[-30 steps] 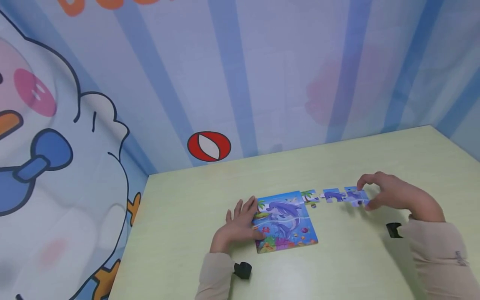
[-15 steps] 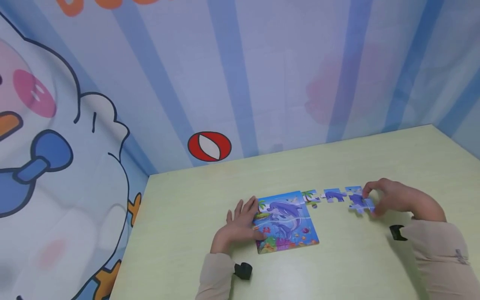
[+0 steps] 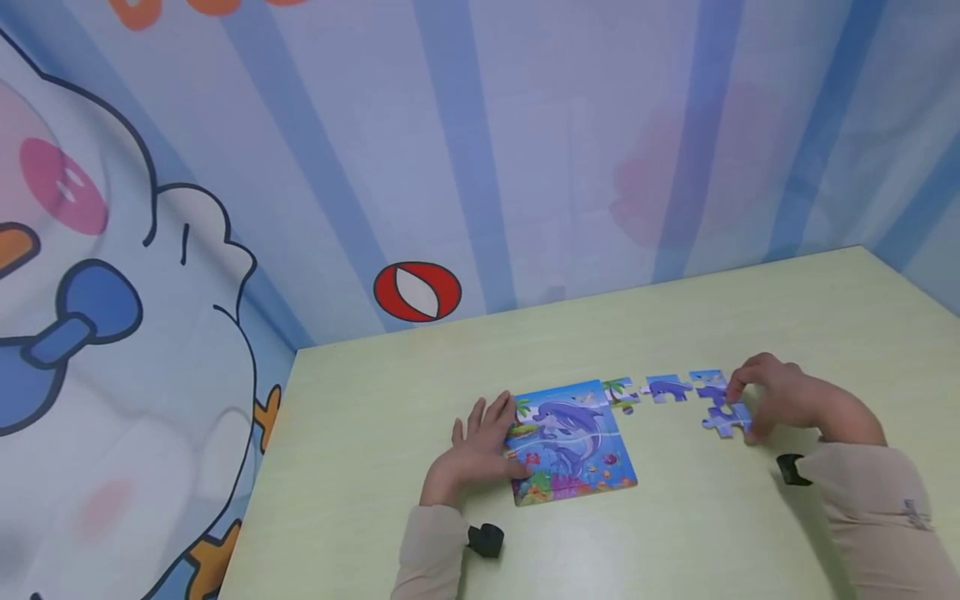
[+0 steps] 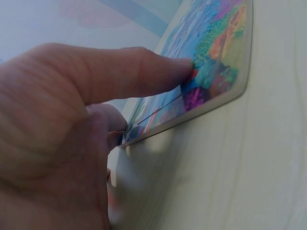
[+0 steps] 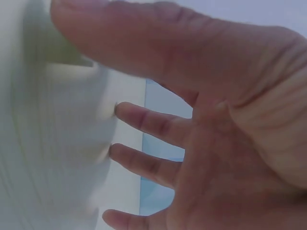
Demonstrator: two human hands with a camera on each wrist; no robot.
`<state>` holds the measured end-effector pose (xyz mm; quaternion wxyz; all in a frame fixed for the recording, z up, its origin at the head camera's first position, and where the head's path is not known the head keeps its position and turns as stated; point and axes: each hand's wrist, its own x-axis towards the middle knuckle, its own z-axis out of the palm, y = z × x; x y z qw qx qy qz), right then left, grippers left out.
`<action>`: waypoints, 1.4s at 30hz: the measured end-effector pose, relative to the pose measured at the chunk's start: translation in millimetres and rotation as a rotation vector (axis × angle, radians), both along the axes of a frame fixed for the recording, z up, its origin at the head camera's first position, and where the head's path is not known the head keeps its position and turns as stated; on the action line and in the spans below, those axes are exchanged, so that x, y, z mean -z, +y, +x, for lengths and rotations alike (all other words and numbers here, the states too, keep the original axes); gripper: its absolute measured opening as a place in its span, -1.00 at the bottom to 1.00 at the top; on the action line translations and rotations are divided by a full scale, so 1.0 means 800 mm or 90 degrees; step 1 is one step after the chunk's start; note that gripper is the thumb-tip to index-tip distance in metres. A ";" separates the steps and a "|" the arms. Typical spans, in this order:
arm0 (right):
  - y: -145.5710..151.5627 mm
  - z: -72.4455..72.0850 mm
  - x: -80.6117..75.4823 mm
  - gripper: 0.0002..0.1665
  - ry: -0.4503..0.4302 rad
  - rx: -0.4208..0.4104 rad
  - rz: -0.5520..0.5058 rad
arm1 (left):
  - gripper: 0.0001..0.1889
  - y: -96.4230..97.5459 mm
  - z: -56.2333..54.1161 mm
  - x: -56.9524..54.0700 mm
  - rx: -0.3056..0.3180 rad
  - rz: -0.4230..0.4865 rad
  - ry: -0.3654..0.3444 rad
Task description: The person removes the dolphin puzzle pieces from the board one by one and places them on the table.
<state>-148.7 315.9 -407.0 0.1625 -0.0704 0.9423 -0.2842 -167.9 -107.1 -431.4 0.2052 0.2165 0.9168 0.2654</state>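
Tabletop: evenly bright — pale sheen, lower centre.
My right sleeve: soft shadow along its left edge, lower right.
My left hand: dim, greyish close-up, shadow beneath.
My right hand: hazy — thumb tip blurred, upper left.

Beneath the thumb of the left hand, the dolphin board is partly covered; beyond it, the board is cut off by the left wrist view's top edge. At the fingers of the right hand, the lowest puzzle piece is partly hidden — and the tabletop beside those fingertips is blurred.
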 end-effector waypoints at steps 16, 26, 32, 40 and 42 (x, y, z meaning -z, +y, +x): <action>-0.008 0.002 0.004 -0.59 -0.006 0.026 0.037 | 0.04 -0.002 -0.002 0.005 0.005 -0.003 0.009; -0.005 -0.003 -0.002 -0.53 0.033 -0.004 0.028 | 0.05 -0.002 -0.001 0.003 0.005 -0.003 0.005; -0.009 -0.009 -0.012 -0.62 0.089 0.014 0.058 | 0.04 -0.001 -0.002 0.003 0.007 -0.002 0.008; -0.029 -0.006 -0.023 -0.64 0.136 0.029 0.034 | 0.04 -0.001 -0.002 0.005 0.001 -0.001 0.012; -0.036 -0.005 -0.025 -0.63 0.150 0.026 0.023 | 0.04 -0.001 -0.002 0.005 -0.002 0.002 0.013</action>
